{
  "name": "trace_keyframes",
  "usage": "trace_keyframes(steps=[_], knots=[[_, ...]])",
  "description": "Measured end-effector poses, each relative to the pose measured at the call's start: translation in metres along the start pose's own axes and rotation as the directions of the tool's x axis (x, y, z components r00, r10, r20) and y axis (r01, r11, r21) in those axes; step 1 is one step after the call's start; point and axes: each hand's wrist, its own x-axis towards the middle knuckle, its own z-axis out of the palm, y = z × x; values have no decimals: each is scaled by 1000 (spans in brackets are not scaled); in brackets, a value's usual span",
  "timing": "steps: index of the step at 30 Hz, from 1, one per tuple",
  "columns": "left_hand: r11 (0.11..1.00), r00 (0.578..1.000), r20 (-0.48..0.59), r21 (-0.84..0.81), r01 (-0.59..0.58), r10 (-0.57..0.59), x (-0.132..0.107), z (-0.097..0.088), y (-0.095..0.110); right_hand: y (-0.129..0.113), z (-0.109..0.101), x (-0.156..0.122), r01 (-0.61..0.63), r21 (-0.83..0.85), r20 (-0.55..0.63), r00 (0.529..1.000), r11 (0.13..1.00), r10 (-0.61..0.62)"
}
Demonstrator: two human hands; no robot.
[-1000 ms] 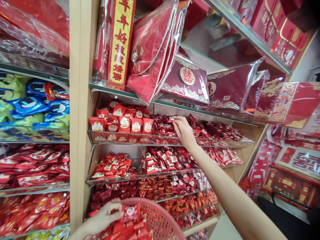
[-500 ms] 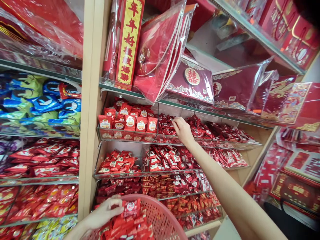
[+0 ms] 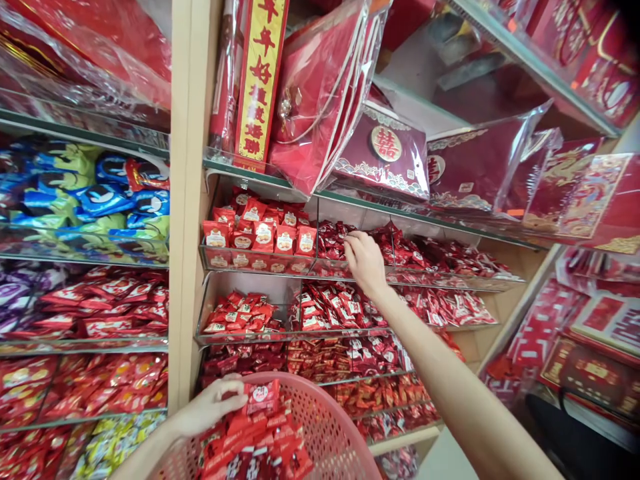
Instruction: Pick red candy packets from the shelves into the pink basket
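My left hand [image 3: 217, 405] is curled at the far left rim of a pink perforated plastic basket [image 3: 334, 410]. Its thumb lies beside a red wrapped packet [image 3: 262, 396] on top of the pile. Many small red packets [image 3: 260, 440] fill the basket. Up at the shelf, my right hand [image 3: 366, 262] reaches into a bin of dark red packets [image 3: 330, 241]. Its fingers are bent and drawn together, and whatever is between them is hidden. Just left of that bin stand bright red packets [image 3: 264, 237] with white labels.
Glass shelf edges [image 3: 380, 208] run above and below my right hand. Plastic-wrapped red bags [image 3: 320, 100] and a maroon box [image 3: 383, 153] overhang the bin. A wooden upright [image 3: 189, 200] separates blue packets [image 3: 100, 200] on the left. Stacked red boxes [image 3: 595, 367] are at the right.
The view has shifted slightly, so the shelves appear a little to the right and higher. Both hands keep nearly the same places at the bin and the basket.
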Motion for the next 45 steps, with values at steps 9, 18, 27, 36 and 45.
trace_keyframes(steps=[9, 18, 27, 36, 45], knots=[[998, 998, 21, -29, -55, 56, 0, 1, 19, -125, 23, -169, -390, 539, 530, 846, 746, 59], [999, 998, 21, 4, -52, 52, -5, -1, 20, -131, 49, -194, -772, 474, 757, 603, 423, 253], [999, 1000, 8, -21, -24, 24, -11, -8, 16, -143, 47, -182, -856, 484, 845, 511, 184, 159], [989, 997, -1, -130, 71, -72, -25, -19, 16, -3, -54, -51, -516, 662, 65, 762, 544, 644], [971, 983, -84, -194, 144, -162, -47, -25, 15, 69, -10, 6, -734, 380, -25, 600, 563, 799]])
